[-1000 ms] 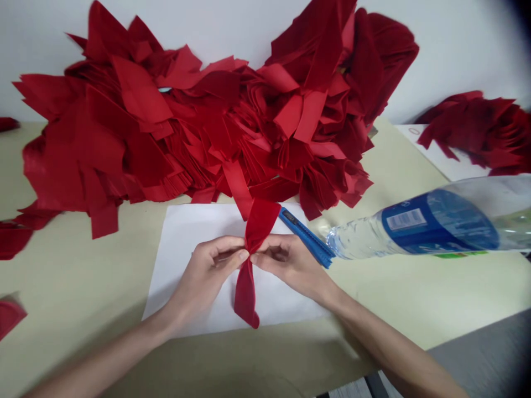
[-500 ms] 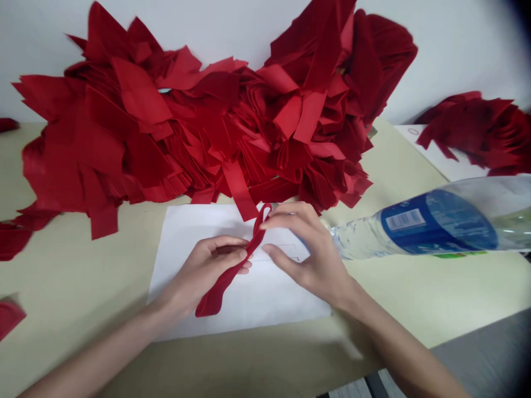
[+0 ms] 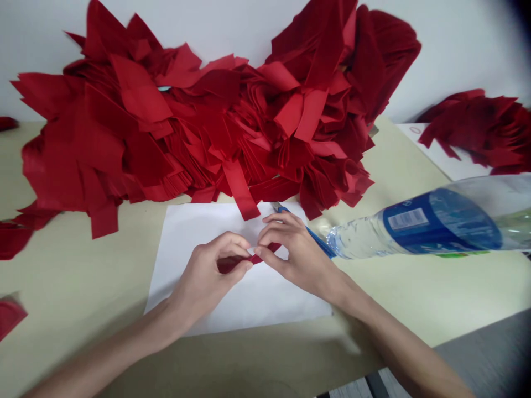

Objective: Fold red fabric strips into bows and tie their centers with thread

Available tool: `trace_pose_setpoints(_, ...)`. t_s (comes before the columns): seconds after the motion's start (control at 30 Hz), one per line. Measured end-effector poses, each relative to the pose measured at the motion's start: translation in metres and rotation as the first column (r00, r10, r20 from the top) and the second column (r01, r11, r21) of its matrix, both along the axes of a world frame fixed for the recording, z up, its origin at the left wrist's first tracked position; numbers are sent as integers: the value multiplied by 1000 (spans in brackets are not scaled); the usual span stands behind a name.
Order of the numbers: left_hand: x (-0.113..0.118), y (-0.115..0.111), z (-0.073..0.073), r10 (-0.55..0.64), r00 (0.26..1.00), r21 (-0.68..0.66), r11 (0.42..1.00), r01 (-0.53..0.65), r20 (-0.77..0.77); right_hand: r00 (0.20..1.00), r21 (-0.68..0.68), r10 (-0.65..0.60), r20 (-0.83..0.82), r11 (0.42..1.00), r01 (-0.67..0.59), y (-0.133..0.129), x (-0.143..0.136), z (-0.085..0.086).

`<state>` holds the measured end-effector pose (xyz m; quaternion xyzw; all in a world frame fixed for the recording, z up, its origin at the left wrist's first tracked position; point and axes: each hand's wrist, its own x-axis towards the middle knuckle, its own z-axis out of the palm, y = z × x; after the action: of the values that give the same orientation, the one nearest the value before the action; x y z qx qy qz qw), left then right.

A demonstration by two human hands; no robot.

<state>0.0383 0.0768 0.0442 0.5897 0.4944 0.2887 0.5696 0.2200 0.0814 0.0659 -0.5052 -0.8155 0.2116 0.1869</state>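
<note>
A red velvety fabric strip (image 3: 265, 255) is stretched low over a white sheet of paper (image 3: 257, 309), pinched at both ends. My left hand (image 3: 213, 271) is closed on its left part, thumb and forefinger pressed on the fabric. At the other side, the fingers of my right hand (image 3: 298, 251) close on the strip, the two sets of fingertips almost touching. Much of the strip is hidden behind the fingers. Beside my right hand, a slim blue tool (image 3: 321, 242) with a greyish tip lies partly covered.
A large heap of red fabric strips (image 3: 199, 127) fills the back of the table. A plastic water bottle (image 3: 365, 235) with a blue label lies at the right. Behind it, more red strips (image 3: 481, 130) rest on white paper. Red scraps (image 3: 12, 318) lie at the left edge.
The strip has gone from hanging diagonally to lying crosswise between my hands. My right hand has lowered slightly and closed on it. The blue tool now shows beside that hand.
</note>
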Motion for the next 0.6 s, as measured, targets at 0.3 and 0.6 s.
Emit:
trace_pose_setpoints(0.3, 1, 2, 2, 15, 1000, 56, 998, -15, -3, 995, 48, 99, 9, 994, -99, -3, -4, 2)
trace_pose_setpoints(0.6, -5, -14, -15, -77, 951, 487, 845, 222, -300, 998, -60, 41, 38, 997, -39, -4, -10, -6)
